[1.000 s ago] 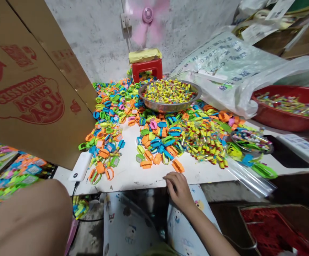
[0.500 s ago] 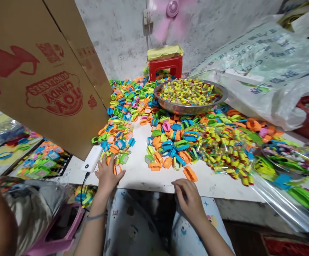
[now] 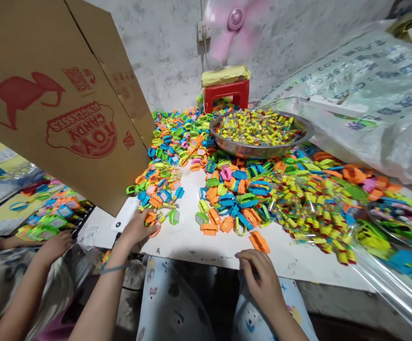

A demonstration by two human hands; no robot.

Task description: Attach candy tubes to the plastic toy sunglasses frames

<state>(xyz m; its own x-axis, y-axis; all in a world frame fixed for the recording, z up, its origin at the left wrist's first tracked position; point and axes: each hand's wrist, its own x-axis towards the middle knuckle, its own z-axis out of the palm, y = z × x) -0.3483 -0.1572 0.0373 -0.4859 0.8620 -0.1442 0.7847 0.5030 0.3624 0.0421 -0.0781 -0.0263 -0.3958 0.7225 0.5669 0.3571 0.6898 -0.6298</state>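
My left hand [image 3: 137, 229] is at the near edge of the left pile of toy watches [image 3: 161, 177], its fingers curled around an orange watch [image 3: 151, 219]. A white power bank [image 3: 125, 215] lies just left of it. My right hand [image 3: 257, 267] rests at the table's front edge with bent fingers and thumb apart, holding nothing. Just beyond it is a loose orange piece [image 3: 259, 241]. Past that lie a middle pile of colourful watches [image 3: 230, 199] and many small yellow-capped candy tubes [image 3: 312, 208].
A metal bowl [image 3: 263, 149] of yellow tubes stands behind, near a red stool [image 3: 226, 91] and pink fan [image 3: 235, 20]. A tall cardboard box [image 3: 85, 99] is at left, a plastic sack [image 3: 372, 90] at right. Another person's hand [image 3: 57, 246] is at far left.
My left hand has gone from spread fingers to curling around the orange watch. The view has shifted slightly. Another person's arms have come into view at left. My right hand has hardly moved.
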